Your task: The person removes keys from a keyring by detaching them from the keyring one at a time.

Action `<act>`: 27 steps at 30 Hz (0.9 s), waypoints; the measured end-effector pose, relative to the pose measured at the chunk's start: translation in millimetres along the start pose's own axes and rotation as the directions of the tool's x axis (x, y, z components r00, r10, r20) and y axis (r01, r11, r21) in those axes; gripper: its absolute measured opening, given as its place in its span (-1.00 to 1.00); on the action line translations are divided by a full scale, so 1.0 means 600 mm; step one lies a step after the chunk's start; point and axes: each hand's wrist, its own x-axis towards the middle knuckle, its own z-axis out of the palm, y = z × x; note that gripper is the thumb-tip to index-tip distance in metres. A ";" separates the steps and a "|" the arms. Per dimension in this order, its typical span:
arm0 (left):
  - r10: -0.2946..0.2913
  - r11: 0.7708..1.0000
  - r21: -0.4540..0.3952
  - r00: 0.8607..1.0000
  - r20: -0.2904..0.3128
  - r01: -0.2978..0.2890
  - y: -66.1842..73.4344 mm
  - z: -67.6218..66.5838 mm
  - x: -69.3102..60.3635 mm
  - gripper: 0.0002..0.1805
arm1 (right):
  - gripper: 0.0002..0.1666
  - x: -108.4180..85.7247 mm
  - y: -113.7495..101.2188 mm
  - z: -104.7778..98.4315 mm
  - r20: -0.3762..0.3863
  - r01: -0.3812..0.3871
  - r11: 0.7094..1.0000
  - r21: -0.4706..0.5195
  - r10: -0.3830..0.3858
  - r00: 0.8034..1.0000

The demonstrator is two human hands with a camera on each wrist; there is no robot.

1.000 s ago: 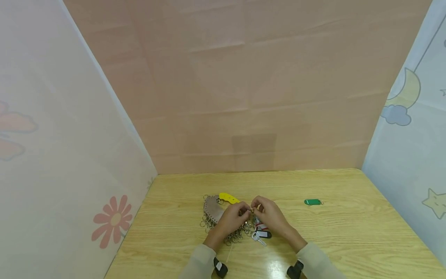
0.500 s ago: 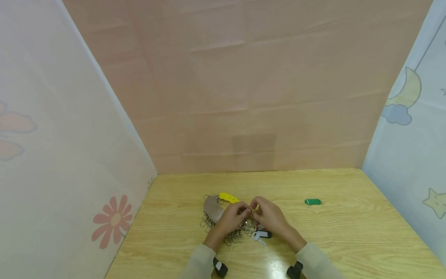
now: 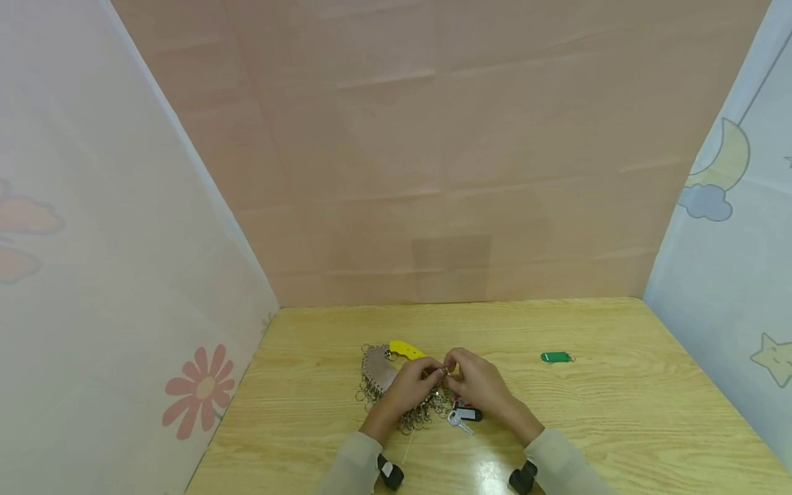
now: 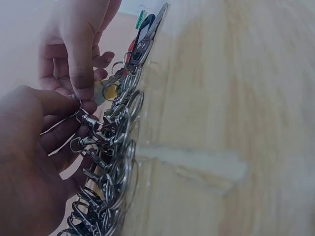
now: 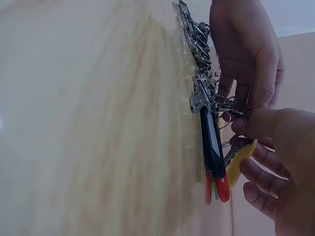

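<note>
My left hand (image 3: 411,385) and right hand (image 3: 481,379) meet above the table, fingertips almost touching. Between their thumbs and index fingers they pinch a small metal key ring (image 4: 79,107), partly covered by the fingers. Below them lies a grey curved plate (image 3: 377,368) with a yellow handle (image 3: 405,350); its edge carries many metal clips and rings (image 4: 115,162). Beside the right hand are a silver key (image 3: 460,421), a black key tag (image 5: 211,142) and a red tag (image 5: 222,188). A yellow piece (image 5: 242,164) shows close to the right fingers; what it belongs to is unclear.
A green key tag (image 3: 556,357) with a ring lies apart on the right of the wooden table (image 3: 619,412). A brown backdrop (image 3: 433,172) stands behind, with printed side panels left and right. A pale strip (image 4: 197,162) shows on the table.
Both hands stay in nearly the same place. The right fingers shift slightly about the ring, and the red tags beneath the right hand are more covered than a second ago.
</note>
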 end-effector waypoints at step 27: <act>0.022 1.000 -0.023 1.000 0.009 -0.021 -0.002 0.004 -0.004 -0.83 | -0.81 -0.007 0.005 -0.015 -0.005 -0.055 0.996 0.075 0.056 0.998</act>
